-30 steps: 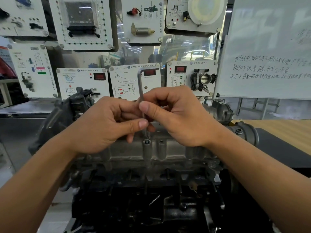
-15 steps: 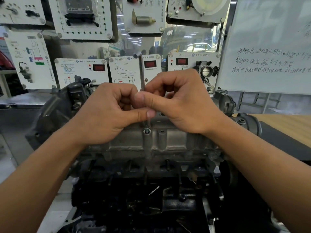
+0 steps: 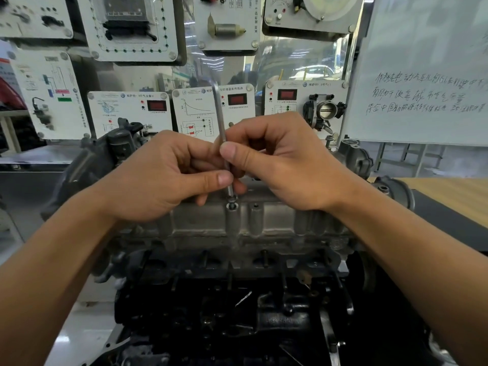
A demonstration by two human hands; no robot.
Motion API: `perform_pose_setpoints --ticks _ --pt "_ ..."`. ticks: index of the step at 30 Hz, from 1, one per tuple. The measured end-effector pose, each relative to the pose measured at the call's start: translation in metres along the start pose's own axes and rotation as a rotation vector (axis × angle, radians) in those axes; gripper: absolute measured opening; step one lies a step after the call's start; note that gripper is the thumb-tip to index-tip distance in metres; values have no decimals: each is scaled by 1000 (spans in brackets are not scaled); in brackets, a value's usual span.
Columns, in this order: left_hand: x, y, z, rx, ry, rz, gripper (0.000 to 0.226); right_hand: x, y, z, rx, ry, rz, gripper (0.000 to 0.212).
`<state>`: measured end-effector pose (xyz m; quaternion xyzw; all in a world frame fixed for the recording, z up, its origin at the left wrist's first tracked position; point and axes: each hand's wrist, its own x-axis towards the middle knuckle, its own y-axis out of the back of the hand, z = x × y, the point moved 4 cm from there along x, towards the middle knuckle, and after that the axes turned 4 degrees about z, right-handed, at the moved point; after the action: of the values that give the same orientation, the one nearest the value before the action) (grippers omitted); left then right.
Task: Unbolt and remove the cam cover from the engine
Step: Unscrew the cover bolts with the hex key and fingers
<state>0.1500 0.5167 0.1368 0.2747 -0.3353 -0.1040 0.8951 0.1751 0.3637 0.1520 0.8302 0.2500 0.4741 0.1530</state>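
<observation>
The grey aluminium cam cover (image 3: 264, 223) runs across the top of a dark engine block (image 3: 237, 313) in front of me. A long L-shaped hex key (image 3: 219, 114) stands almost upright, its lower tip seated in a bolt (image 3: 232, 200) that is raised out of a boss on the cover's near edge. My left hand (image 3: 163, 175) pinches the key's shaft low down between thumb and fingers. My right hand (image 3: 280, 159) pinches the shaft just above it. The hands hide the middle of the shaft.
A second bolt hole boss (image 3: 255, 207) stands just right of the bolt. Training panels (image 3: 126, 112) with red displays hang behind the engine, and a throttle body (image 3: 326, 109) is on one. A whiteboard (image 3: 422, 75) stands at right above a wooden table (image 3: 454, 196).
Both hands have kept hold of the hex key and rolled it between their fingers, so its bent top end has swung round. The bolt head sits a little higher out of its boss.
</observation>
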Motion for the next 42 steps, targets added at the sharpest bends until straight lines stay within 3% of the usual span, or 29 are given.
perform_pose_setpoints --ticks 6,14,19,24,33,39,42 --pt "1 -3 0 29 -41 82 16 1 1 -1 -71 32 132 17" --pt "2 -2 -2 57 -24 145 47 -1 4 -1 -115 21 198 13" --pt "2 -3 0 27 -39 64 26 -1 0 -3 -88 33 109 8" --pt "2 1 -2 33 -17 -10 15 -1 -1 -1 -38 20 10 21" --pt "4 -3 1 68 -28 140 40 0 2 -1 -105 47 199 13" --pt "4 -4 0 84 -33 142 45 -3 4 -3 -126 49 231 9" --pt "4 -2 -2 56 -41 101 32 -3 3 -3 -128 60 210 8"
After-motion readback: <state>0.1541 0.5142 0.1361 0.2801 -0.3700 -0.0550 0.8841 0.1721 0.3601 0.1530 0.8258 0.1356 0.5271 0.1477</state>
